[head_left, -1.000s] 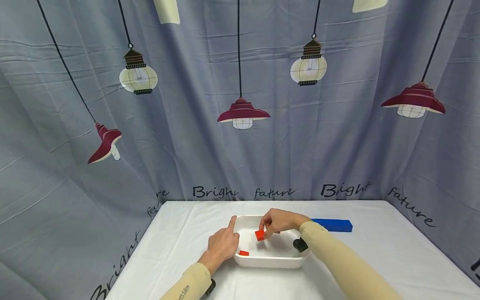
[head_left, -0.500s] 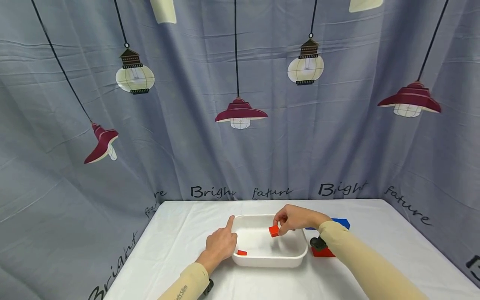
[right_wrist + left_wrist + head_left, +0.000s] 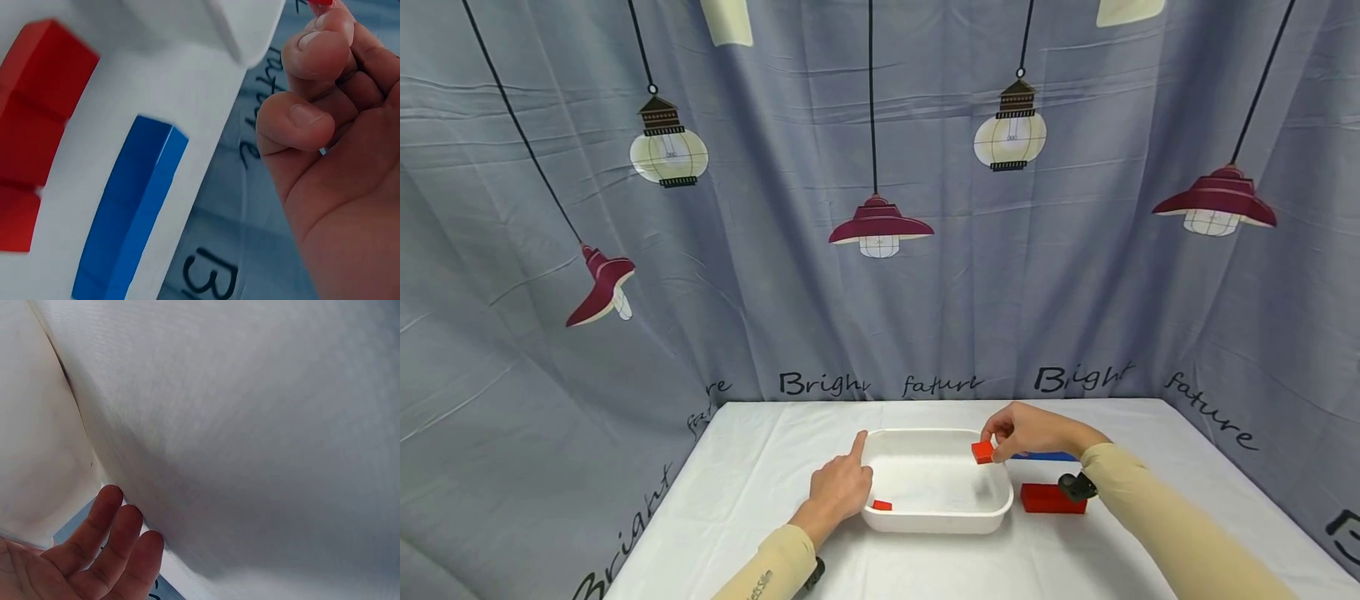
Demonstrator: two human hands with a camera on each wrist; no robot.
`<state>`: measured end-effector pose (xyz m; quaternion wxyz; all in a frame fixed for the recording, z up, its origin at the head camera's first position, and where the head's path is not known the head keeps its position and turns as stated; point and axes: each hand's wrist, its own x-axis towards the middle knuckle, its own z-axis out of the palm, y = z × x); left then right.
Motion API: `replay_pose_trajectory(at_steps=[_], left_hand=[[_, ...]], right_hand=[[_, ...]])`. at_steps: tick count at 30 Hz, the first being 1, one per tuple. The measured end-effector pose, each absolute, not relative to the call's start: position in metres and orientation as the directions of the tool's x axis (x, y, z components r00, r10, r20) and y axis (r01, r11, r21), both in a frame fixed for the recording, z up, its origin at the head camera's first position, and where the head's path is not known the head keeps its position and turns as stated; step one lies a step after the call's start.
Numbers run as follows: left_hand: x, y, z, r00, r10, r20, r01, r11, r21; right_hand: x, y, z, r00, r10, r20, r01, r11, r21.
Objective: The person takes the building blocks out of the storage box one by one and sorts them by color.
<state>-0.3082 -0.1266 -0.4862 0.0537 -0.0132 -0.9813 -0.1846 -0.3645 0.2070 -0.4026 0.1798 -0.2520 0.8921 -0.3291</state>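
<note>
A red cube (image 3: pixel 982 452) is pinched between the thumb and fingers of my right hand (image 3: pixel 1037 429), over the right rim of the white tray (image 3: pixel 936 522). In the right wrist view only a red sliver of that cube shows at the top edge, above the curled fingers. My left hand (image 3: pixel 841 486) rests at the tray's left side, its index finger stretched along the rim. Seen from the left wrist, the other fingers (image 3: pixel 128 531) lie loosely extended and hold nothing between them. A small red block (image 3: pixel 882 506) lies inside the tray at its front left corner.
To the right of the tray lies a row of red blocks (image 3: pixel 37 125). Behind it is a long blue bar (image 3: pixel 134 200), partly hidden by the right hand in the head view. A lamp-patterned grey curtain (image 3: pixel 880 325) hangs behind the white table (image 3: pixel 797 417).
My right hand has carried the red cube rightward from the tray's middle to its right rim. The red row beside the tray has come into sight. My left hand keeps its place.
</note>
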Motion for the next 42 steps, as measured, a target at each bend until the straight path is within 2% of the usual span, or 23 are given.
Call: replay_pose_trajectory(at_steps=[17, 42], left_hand=[[-0.308, -0.127, -0.486, -0.994, 0.007, 0.111, 0.047, 0.933, 0.358], [-0.308, -0.127, -0.485, -0.995, -0.005, 0.102, 0.033, 0.929, 0.369]], right_hand=[[-0.352, 0.274, -0.409, -0.822, -0.548, -0.155, -0.281, 0.627, -0.727], [-0.344, 0.348, -0.452, -0.893, -0.399, -0.208, -0.11, 0.641, -0.759]])
